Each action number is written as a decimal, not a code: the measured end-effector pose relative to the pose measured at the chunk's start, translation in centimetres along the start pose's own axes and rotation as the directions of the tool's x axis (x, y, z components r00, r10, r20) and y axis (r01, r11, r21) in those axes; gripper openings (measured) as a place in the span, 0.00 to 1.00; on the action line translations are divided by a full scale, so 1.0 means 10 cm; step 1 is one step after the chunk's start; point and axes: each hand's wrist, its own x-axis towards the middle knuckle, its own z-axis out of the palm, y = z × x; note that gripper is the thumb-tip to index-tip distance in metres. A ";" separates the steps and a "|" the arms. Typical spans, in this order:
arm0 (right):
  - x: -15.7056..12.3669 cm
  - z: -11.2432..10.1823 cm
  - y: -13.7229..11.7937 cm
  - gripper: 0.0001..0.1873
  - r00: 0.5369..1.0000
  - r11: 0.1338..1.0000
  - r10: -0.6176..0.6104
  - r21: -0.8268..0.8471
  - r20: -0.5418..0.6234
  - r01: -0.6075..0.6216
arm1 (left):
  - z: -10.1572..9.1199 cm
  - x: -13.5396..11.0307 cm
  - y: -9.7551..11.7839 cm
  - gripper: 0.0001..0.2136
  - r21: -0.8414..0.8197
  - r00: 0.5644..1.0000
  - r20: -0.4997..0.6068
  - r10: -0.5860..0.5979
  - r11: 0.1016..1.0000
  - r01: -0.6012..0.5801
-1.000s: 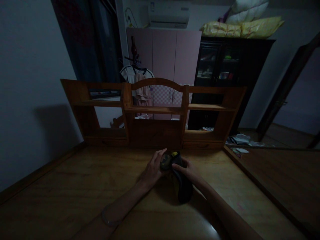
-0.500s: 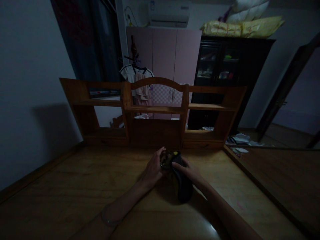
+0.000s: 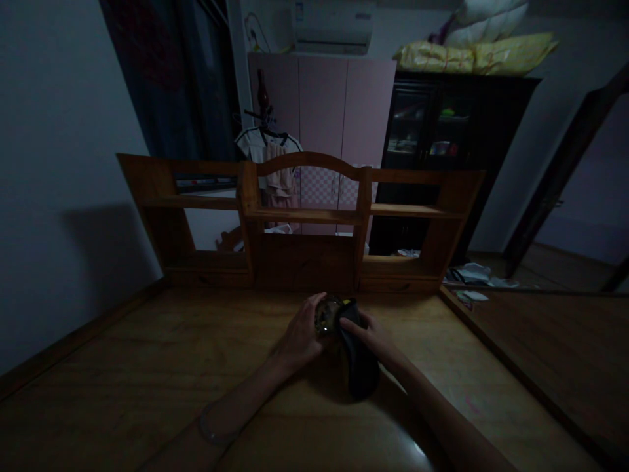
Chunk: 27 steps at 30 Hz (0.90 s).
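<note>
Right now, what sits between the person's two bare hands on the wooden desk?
In the head view, a small round yellowish object gripped by the left hand, next to a dark pouch-like thing held by the right hand.

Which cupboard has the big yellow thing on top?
The dark cupboard with glass doors, right of the pink cupboard: the yellow bundle lies across its top.

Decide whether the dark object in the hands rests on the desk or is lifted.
Resting, it seems: the dark object lies on the desk, its far end held between the left hand and right hand.
</note>
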 end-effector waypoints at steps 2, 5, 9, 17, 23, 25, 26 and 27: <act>0.00 0.00 0.00 0.26 1.000 1.000 0.012 0.017 0.005 -0.012 | 0.00 0.00 0.00 0.37 0.005 1.000 -0.005 0.001 1.000 -0.001; -0.01 0.01 0.00 0.26 0.999 0.995 0.037 0.087 0.024 -0.039 | 0.00 0.00 -0.02 0.37 0.027 0.999 -0.020 0.026 0.999 -0.026; -0.03 0.01 -0.01 0.26 0.997 0.980 0.063 0.184 0.046 -0.071 | -0.02 0.00 -0.04 0.36 0.043 0.997 -0.016 0.072 0.997 -0.071; -0.02 0.01 -0.01 0.26 0.998 0.980 0.048 0.193 0.049 -0.057 | -0.02 0.00 -0.05 0.35 0.075 0.994 -0.036 0.099 0.993 -0.096; -0.02 0.01 0.00 0.26 0.997 0.978 0.061 0.196 0.056 -0.071 | -0.01 -0.01 -0.07 0.35 0.105 0.994 -0.033 0.109 0.989 -0.105; -0.03 0.02 0.00 0.26 0.997 0.976 0.053 0.209 0.049 -0.062 | -0.01 -0.01 -0.07 0.35 0.124 0.992 -0.030 0.119 0.986 -0.114; -0.03 0.02 0.00 0.26 0.998 0.975 0.048 0.216 0.048 -0.057 | -0.01 -0.01 -0.07 0.35 0.133 0.992 -0.031 0.126 0.984 -0.120; -0.03 0.02 0.00 0.26 0.998 0.973 0.045 0.222 0.051 -0.055 | -0.02 -0.01 -0.06 0.35 0.140 0.991 -0.032 0.133 0.982 -0.127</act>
